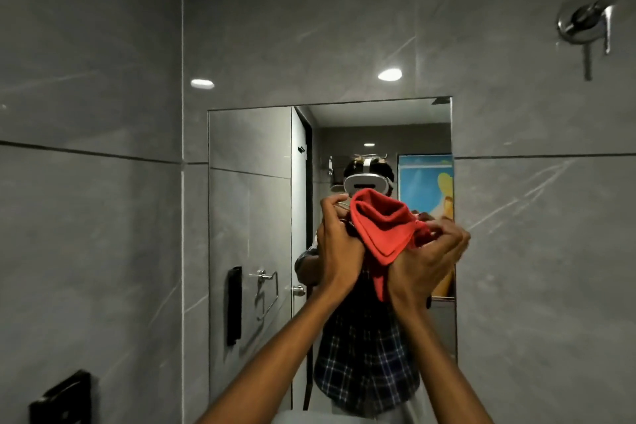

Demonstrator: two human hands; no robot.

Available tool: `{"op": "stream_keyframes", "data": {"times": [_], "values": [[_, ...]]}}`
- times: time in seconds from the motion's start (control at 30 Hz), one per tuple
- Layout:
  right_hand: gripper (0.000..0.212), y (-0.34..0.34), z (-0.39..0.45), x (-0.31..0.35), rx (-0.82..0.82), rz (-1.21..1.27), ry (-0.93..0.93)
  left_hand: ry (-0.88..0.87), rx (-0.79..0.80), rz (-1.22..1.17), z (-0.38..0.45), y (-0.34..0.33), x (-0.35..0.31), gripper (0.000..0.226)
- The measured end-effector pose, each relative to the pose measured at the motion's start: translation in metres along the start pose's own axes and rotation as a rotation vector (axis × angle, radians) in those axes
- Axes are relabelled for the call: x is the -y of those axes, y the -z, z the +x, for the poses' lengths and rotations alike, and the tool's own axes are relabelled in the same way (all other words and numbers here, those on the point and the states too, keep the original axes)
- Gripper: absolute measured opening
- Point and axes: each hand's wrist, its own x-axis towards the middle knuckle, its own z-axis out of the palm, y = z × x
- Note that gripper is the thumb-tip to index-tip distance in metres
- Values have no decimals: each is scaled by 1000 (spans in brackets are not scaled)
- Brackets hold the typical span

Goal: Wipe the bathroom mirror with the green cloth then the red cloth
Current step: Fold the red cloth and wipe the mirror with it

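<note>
— So where's the red cloth (385, 231)?
— Bunched between both grips, left hand (339, 244) and right hand (426, 262) pinching its edges before the mirror (251, 217).
— Risk?
— Loose folds below may slip free mid-wipe.

Both forearms are bare from the lower edge of the frame up to the left hand (339, 248) and the right hand (425, 262), with no sleeve, watch or ring showing. The mirror (251, 217) reflects the person's dark blue plaid shirt (361, 365) crossed with white lines. The reflection also shows a white headset (366, 183) with a dark front slot and a white strap running over dark hair.
</note>
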Motion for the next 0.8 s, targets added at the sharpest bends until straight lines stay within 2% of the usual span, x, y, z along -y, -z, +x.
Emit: {"op": "stream_keyframes", "data": {"times": [0.07,0.13,0.23,0.3,0.37,0.47,0.6,0.67,0.73,0.8], "values": [[25,4,0,3,24,0,-38,3,-37,-20,-1,1,0,55],[27,4,3,8,60,56,-13,-8,-21,-39,5,2,9,57],[25,9,11,15,82,66,116,-72,5,27,9,5,2,49],[15,7,15,16,135,-66,271,-112,18,46,15,9,-1,35],[33,0,14,10,207,-294,435,-124,36,51,21,12,-3,25],[60,-11,10,6,349,-548,570,-204,55,167,24,22,2,29],[71,-12,23,-2,516,-658,766,-595,-123,611,25,72,26,28],[70,-11,29,-7,507,-680,691,-701,-230,787,32,114,52,41],[69,-25,25,1,372,-674,500,-633,-272,942,41,160,79,60],[70,-55,14,25,240,-641,308,-521,-194,977,47,189,100,70]]}}
